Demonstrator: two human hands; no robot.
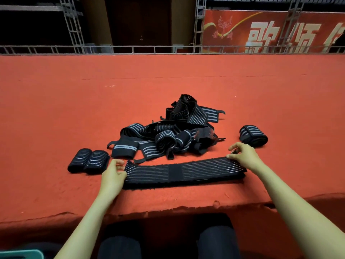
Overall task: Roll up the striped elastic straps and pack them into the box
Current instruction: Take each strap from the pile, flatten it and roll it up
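Fingers [235, 146] of the right hand [244, 154] are curled down, pinching the right end of the long black elastic strap with thin grey stripes [183, 171]. The left hand [113, 174] pinches the left end, thumb on the stripes. The strap lies flat and straight across the red felt-covered counter [168, 81], near its front edge, with a plain black patch at its middle.

This looks like the very start of a roll: laid out, not yet turned. Next, one end wants folding over tight and rolling evenly toward the other, edges kept in line.

Behind it, a tangled heap of loose striped straps [168, 135] waits. Two finished rolls [88, 161] sit side by side at the left, and a single roll [253, 135] at the right. And the box? A teal corner [20, 254] at lower left may be it, but I cannot tell.
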